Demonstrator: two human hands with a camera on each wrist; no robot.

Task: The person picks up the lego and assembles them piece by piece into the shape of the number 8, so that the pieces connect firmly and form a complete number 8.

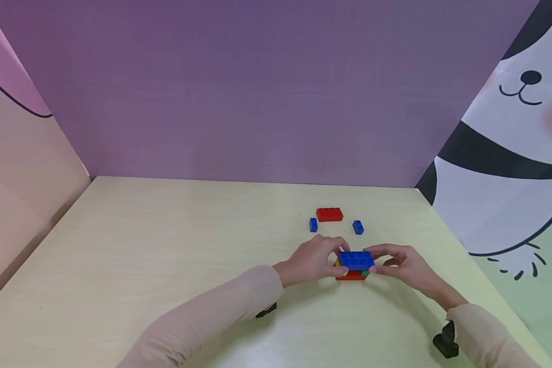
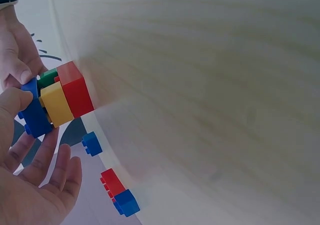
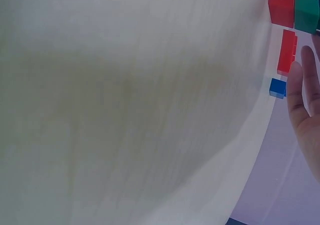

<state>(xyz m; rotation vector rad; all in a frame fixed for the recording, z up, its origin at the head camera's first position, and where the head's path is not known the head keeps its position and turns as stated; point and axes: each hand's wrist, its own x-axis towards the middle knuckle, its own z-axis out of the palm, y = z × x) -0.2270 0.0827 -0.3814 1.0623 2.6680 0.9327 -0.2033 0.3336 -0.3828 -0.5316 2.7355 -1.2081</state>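
A small stack of toy building bricks stands on the table, with a blue brick [image 1: 356, 260] on top. Beneath it, the left wrist view shows a yellow brick [image 2: 56, 105] and a green brick [image 2: 48, 78] side by side on a red brick [image 2: 77, 92]. My left hand [image 1: 310, 260] pinches the blue brick's left end between thumb and forefinger, the other fingers loosely spread. From the opposite side, my right hand [image 1: 401, 263] pinches its right end. In the right wrist view only some fingers of that hand appear beside the green brick [image 3: 306, 13].
Behind the stack lie a loose red brick [image 1: 329, 214] and two small blue bricks, one to the left [image 1: 313, 225] and one to the right [image 1: 358, 227]. A purple wall [image 1: 257, 102] bounds the table's far edge, and a panda-printed panel [image 1: 501, 214] stands along the right.
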